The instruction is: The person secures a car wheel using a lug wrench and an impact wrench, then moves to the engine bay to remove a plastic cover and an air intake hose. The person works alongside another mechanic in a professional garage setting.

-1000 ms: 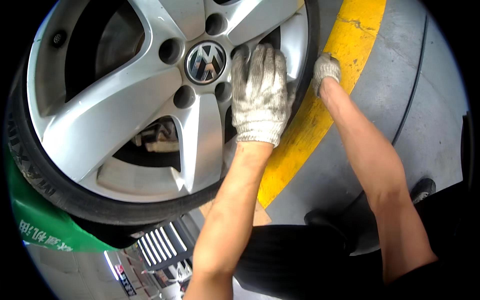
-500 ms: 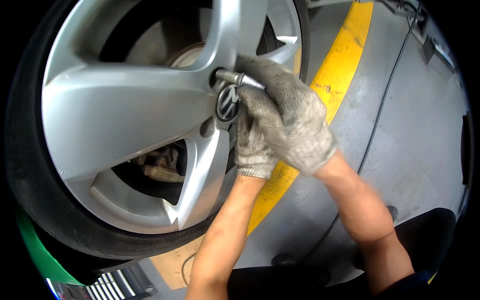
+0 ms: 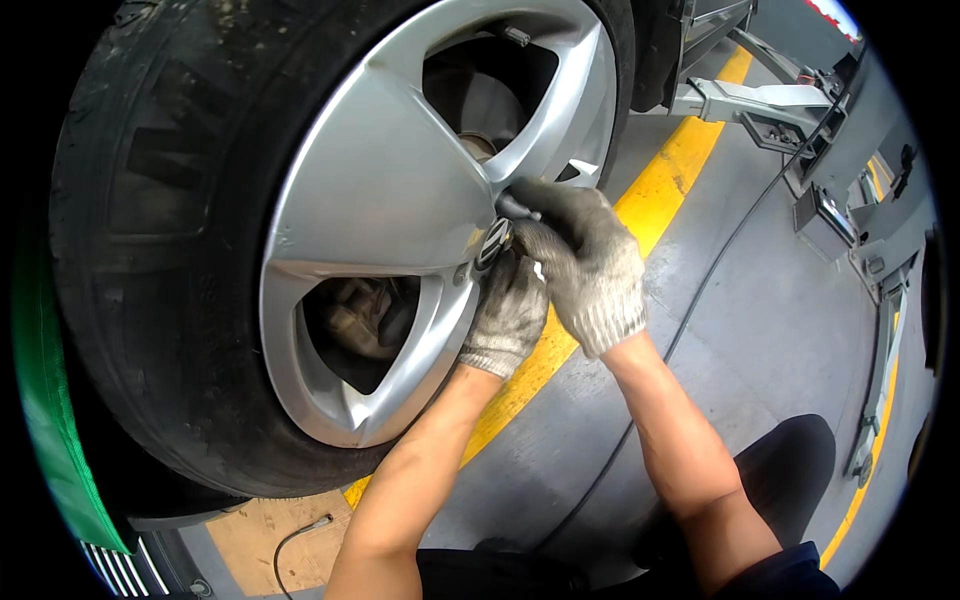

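A silver alloy wheel with a black tyre fills the left side. My right hand, in a soiled knitted glove, is closed at the hub with thumb and fingers around a metal wheel bolt. The bolt's end is at a hole just above the round centre cap. My left hand, gloved likewise, lies below the right one, close against the hub. Its fingers are mostly hidden, so I cannot tell what they hold. Behind the lower spoke opening shows part of the brake.
A yellow stripe crosses the grey floor, with a black cable beside it. Grey lift arms stand at the far right. A cardboard sheet with a short hose lies below the tyre; a green cover hangs at left.
The view has shifted, showing more tyre and the lift. The bolt's long threaded shank, visible before, now shows only as a short end at my right fingers. Both hands stay at the hub.
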{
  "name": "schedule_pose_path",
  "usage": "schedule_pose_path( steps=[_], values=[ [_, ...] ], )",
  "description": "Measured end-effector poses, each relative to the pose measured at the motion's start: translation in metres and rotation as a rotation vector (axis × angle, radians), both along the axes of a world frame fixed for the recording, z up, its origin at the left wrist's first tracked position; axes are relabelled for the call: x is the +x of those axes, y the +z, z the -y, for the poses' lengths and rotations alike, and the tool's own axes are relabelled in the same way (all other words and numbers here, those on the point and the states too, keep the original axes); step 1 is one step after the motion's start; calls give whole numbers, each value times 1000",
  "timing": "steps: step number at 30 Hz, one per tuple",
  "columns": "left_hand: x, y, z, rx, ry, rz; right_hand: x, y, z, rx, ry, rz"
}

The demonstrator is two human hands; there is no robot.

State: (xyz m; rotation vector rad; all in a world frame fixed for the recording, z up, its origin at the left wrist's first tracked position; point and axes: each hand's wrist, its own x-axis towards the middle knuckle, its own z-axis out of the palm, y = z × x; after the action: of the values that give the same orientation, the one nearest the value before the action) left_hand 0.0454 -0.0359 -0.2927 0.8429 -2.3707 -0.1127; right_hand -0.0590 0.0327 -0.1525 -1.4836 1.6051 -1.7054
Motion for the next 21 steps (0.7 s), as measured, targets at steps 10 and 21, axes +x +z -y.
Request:
schedule_pose_path(
  steps=[10,21],
  values=[
    [-8,3,1,246,-116,-224,6,13,8,263,38,241],
    [-5,-7,-3,-75,-30,27,7,-8,13,42,-148,-139]
  ],
)
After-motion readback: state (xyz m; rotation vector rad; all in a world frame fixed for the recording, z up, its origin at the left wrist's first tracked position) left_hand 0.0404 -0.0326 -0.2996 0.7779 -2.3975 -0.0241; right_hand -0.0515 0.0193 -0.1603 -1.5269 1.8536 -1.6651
